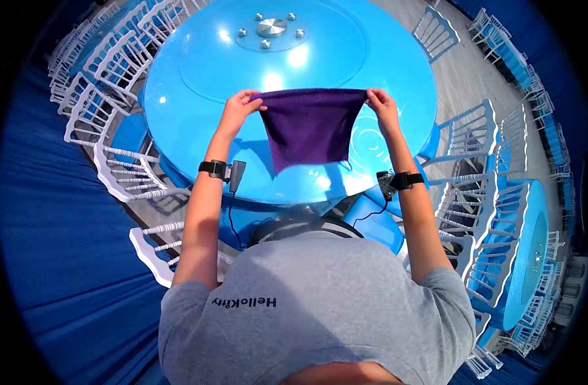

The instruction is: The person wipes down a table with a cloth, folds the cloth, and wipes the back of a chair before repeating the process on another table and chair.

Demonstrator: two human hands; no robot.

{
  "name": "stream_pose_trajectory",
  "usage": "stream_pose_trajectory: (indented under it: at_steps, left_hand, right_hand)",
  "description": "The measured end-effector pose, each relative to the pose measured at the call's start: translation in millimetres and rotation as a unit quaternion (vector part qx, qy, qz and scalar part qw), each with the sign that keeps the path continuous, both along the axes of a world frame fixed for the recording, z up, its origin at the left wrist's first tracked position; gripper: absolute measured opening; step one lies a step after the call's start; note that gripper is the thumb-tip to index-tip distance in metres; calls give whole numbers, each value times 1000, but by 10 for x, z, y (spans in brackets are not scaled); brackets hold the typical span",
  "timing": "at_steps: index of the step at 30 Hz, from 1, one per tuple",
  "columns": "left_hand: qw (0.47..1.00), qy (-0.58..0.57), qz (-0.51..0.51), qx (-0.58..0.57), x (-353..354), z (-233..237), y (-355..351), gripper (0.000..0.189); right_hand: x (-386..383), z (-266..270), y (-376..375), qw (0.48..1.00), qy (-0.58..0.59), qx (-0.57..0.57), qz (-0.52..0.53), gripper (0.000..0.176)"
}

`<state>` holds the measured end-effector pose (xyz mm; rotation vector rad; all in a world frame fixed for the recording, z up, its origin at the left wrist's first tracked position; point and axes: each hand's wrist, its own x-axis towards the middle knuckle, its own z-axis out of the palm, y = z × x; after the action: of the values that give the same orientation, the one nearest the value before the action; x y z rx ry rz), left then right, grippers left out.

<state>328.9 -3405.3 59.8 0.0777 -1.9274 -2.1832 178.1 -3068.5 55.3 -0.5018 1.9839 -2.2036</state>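
A dark purple cloth [310,126] hangs spread out in the air above the near part of a round blue table [197,96]. My left hand [239,106] pinches its upper left corner and my right hand [382,106] pinches its upper right corner, so the top edge is stretched straight between them. The cloth's lower edge hangs free and narrows downward. Both wrists wear black straps with small devices and cables.
A round silver hub with several bolts [271,27] sits at the table's centre. White chairs with blue seats [124,170] ring the table on the left and right [467,138]. Another round blue table [531,256] stands at the right. Blue drapery [56,256] covers the left side.
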Motion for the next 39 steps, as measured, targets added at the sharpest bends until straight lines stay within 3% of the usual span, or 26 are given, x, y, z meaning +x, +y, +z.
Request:
stream_pose_trajectory:
  at_steps: [5,8,12,15,18,24,29,33,39]
  left_hand:
    - [995,-4,48,-84,90,534,-81,18]
    - [984,-23,17,-175,279,487,-107,14]
    - [976,-87,-32,-195,644,74,133,13]
    - [962,-128,-66,-231,881,-631,238,16]
    - [945,-191,-113,-242,1162,-967,409,15]
    - [933,-309,-143,-115,1566,-1362,491,13]
    - [900,-374,-176,-140,1634,-1290,536,12]
    - [911,-351,-162,-141,1588,-1191,544,15]
    - [952,-282,-67,-98,1250,-1529,366,18]
  right_hand:
    - [17,433,-31,996,76,-12,42,21]
    - [107,384,42,995,87,5,42,21]
    - [386,-103,240,990,47,119,63,24]
    - [676,-621,424,951,73,290,83,24]
    - [1025,-1106,600,942,20,305,139,21]
    - [1545,-1464,945,921,-94,314,210,16]
    - [1699,-1424,1005,921,-89,310,221,21]
    - [1624,-1448,960,909,-129,318,238,17]
    - [1079,-1432,568,935,-39,307,174,19]
